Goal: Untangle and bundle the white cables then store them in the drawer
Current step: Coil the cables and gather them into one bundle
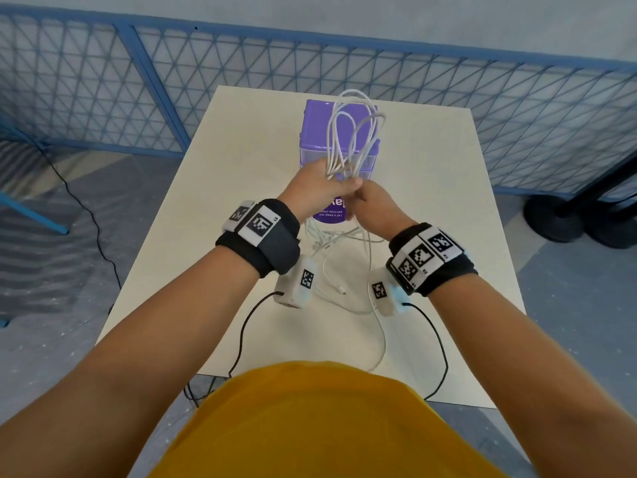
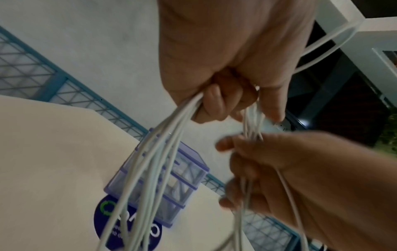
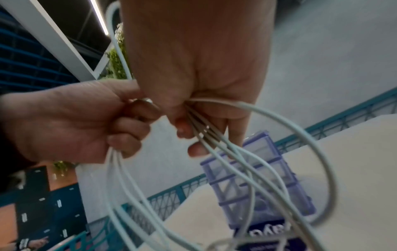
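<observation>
White cables (image 1: 348, 139) looped, both hands raised, gripping

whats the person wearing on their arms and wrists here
Both forearms are bare, with no sleeves. Each wrist has a wide black band: the left wrist band and the right wrist band both carry white tiles printed with black square code markers. Under each wrist hangs a small white camera box with its own marker and a thin black cable trailing back. The hands are bare, without gloves.
</observation>
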`<state>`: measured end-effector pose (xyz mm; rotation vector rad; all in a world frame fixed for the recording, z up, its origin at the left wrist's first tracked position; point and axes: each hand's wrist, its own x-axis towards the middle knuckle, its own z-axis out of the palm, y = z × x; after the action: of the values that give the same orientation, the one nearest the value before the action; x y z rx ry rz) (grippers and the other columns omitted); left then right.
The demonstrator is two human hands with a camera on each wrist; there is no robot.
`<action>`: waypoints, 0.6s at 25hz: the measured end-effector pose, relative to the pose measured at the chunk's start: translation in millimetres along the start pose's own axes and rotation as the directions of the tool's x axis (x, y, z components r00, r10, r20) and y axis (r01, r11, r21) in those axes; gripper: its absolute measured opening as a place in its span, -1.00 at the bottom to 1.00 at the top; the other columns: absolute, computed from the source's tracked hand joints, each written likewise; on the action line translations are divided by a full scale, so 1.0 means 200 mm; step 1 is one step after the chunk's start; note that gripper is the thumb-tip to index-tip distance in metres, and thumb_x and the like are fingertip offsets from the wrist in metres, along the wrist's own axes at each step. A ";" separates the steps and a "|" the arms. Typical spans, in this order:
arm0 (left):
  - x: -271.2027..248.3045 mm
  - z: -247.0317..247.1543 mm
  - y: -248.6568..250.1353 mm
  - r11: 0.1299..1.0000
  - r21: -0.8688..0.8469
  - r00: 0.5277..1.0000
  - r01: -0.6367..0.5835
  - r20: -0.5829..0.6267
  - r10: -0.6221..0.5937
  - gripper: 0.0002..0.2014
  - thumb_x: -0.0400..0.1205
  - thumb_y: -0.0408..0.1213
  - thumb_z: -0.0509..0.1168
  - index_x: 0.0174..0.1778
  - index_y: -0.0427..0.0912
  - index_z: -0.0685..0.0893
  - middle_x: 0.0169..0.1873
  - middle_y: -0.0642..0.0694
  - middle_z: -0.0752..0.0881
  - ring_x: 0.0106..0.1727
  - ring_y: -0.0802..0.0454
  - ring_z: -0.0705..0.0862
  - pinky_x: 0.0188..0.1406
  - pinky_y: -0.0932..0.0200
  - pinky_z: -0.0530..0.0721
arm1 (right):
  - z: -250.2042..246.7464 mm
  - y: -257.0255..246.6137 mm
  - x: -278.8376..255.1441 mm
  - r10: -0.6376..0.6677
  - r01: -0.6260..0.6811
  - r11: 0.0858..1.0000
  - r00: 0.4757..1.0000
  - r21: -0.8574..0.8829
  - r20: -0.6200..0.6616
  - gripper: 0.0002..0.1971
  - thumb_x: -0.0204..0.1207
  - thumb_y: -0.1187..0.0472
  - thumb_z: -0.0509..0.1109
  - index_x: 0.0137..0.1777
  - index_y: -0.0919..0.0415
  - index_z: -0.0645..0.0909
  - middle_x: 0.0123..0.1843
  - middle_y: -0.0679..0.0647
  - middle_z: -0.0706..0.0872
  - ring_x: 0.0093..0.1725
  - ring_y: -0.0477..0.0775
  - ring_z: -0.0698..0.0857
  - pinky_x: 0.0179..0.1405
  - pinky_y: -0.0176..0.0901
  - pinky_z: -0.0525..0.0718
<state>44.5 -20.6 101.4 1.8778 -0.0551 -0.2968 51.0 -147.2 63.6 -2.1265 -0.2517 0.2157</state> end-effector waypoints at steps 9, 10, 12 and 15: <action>0.03 -0.22 -0.04 0.983 -0.066 0.985 0.173 -0.016 -0.174 -0.75 0.63 -0.29 0.08 -0.34 -0.12 0.56 -0.50 -0.02 0.26 -0.55 0.10 0.13 -0.57 0.27 0.09 | -0.20 0.36 -0.07 0.457 -0.469 0.863 0.883 -0.186 -0.103 -0.40 0.43 0.31 0.34 0.46 0.31 0.24 0.35 0.36 0.47 0.35 0.29 0.48 0.30 -0.01 0.44; 0.03 -0.21 -0.04 0.984 -0.001 0.984 0.176 -0.035 -0.176 -0.74 0.65 -0.28 0.07 -0.34 -0.15 0.52 -0.49 -0.03 0.32 -0.52 0.08 0.17 -0.58 0.27 0.15 | -0.22 0.31 -0.08 0.403 -0.419 0.894 0.907 -0.160 -0.122 -0.21 0.36 0.30 0.41 0.54 0.23 0.07 0.48 0.33 0.32 0.47 0.26 0.37 0.41 -0.01 0.36; 0.04 -0.19 -0.04 0.979 0.155 0.991 0.132 -0.050 -0.126 -0.78 0.70 -0.25 0.07 -0.21 -0.21 0.52 -0.45 -0.01 0.43 -0.46 0.10 0.33 -0.63 0.39 0.34 | -0.22 0.16 -0.09 0.064 -0.107 0.974 0.976 -0.201 -0.206 -0.02 0.26 0.23 0.50 0.58 0.19 -0.06 0.57 0.24 0.17 0.57 0.18 0.19 0.52 -0.04 0.21; 0.05 -0.13 -0.02 0.958 0.287 0.998 0.019 0.050 -0.035 -0.74 0.72 -0.20 0.06 -0.01 -0.26 0.60 -0.31 -0.09 0.60 -0.28 0.04 0.55 -0.32 0.43 0.50 | -0.17 -0.05 -0.05 -0.310 0.231 0.751 0.950 -0.619 -0.021 -0.07 0.28 0.05 0.47 0.57 0.16 0.02 0.58 0.18 0.25 0.61 0.18 0.15 0.60 0.19 0.15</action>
<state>60.2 3.1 102.9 2.1599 -0.1144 -0.3750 48.0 -172.0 91.2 -2.6951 -0.6251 -0.2060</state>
